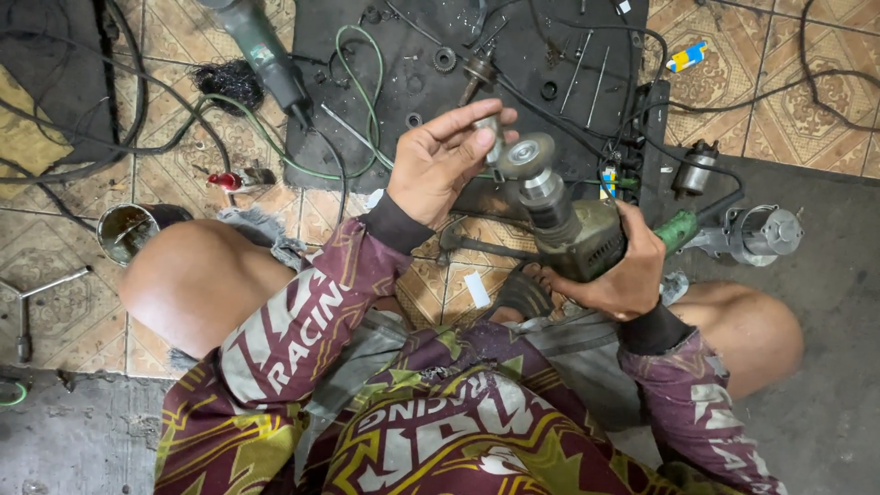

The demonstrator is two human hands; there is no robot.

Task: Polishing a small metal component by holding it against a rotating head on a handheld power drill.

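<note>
My right hand [616, 271] grips the body of a worn green power drill [577, 236] fitted with a round wire brush wheel [525, 156] at its tip. My left hand [440, 160] pinches a small grey metal cylinder [489, 131] between thumb and fingers and holds it right against the wheel's edge. I sit on the floor with both bare knees spread, sleeves of a maroon patterned jersey over both arms.
A black rubber mat [513, 55] ahead carries washers, rods and cables. A green angle grinder [261, 50] lies at upper left, a tin can [128, 229] and red screwdriver [225, 181] at left, a T-wrench [27, 312] at far left, motor parts [761, 234] at right.
</note>
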